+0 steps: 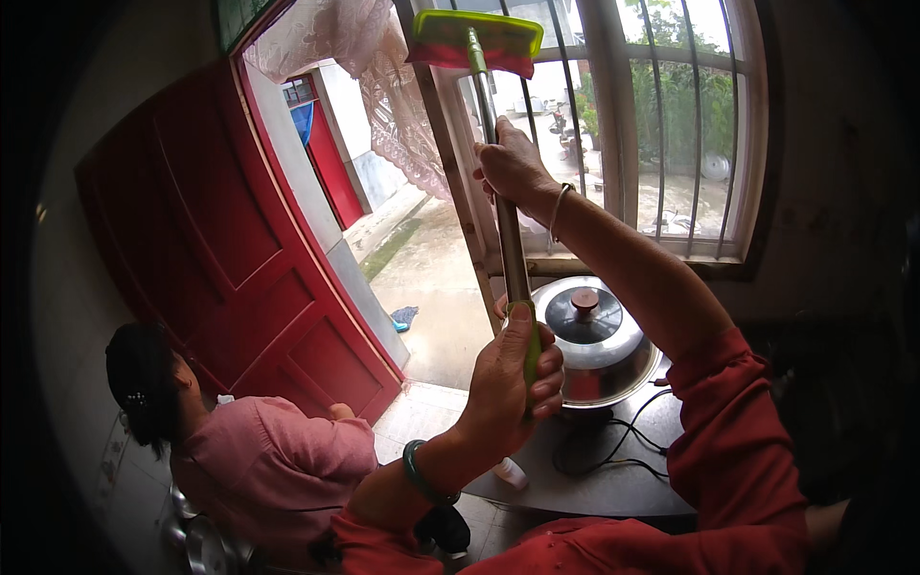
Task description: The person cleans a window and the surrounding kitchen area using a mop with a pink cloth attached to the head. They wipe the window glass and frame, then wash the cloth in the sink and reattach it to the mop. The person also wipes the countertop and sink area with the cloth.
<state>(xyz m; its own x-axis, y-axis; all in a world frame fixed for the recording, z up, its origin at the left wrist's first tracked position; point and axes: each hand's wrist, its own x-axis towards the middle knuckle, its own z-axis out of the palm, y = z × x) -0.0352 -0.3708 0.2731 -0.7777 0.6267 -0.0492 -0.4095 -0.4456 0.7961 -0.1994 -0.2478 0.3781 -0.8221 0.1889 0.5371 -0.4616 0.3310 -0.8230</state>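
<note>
Both of my hands hold a long-handled cleaning wiper, raised toward the window. Its flat green plastic head (496,29) has red cloth along the lower edge and appears in front of the upper window bars; whether it touches them I cannot tell. My right hand (512,162), with a silver bangle at the wrist, grips the metal pole (511,244) partway up. Lower down, my left hand (512,366) is wrapped around the green grip (532,352), and a dark green bracelet circles that wrist. The barred window (614,144) has a pale frame.
A lidded metal pan (596,345) stands on a dark table (575,489) beside black cables (619,438). At left, a person in pink (273,460) is near an open red door (208,237). A lace curtain (402,100) hangs by the doorway. Steel bowls (205,543) lie lower left.
</note>
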